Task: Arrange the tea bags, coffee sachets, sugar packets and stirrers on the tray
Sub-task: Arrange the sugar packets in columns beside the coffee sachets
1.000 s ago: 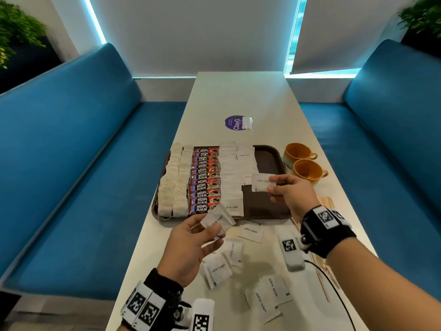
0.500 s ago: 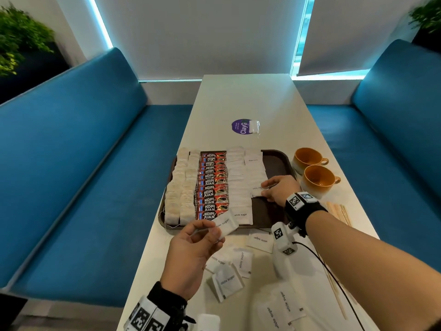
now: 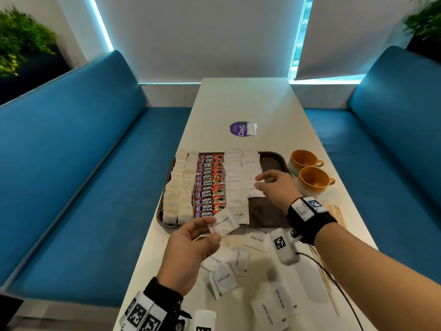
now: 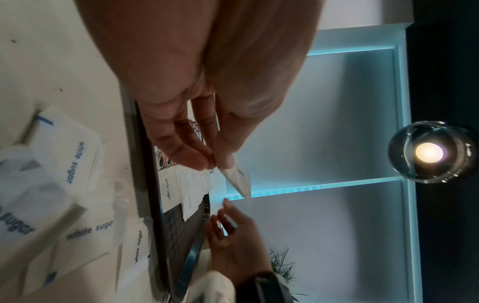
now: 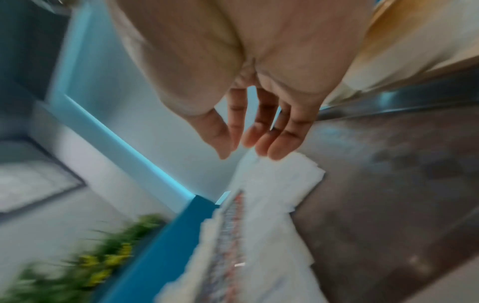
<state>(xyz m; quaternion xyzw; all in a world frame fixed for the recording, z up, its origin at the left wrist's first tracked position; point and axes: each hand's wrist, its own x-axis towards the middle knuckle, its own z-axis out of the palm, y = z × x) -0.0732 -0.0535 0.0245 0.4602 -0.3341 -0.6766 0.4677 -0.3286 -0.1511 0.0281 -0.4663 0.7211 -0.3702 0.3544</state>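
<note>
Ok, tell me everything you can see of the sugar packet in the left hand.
The sugar packet is a small white paper sachet, roughly rectangular, printed "white sugar" in blue. The left hand pinches it by one end between thumb and fingertips, holding it tilted in the air just in front of the near rim of the brown tray, free of the table. It looks flat and unopened. Nothing else touches it.

Blue benches (image 3: 71, 151) flank white table (image 3: 243, 103); white blinds (image 3: 195, 32), cyan-lit edges.
</note>
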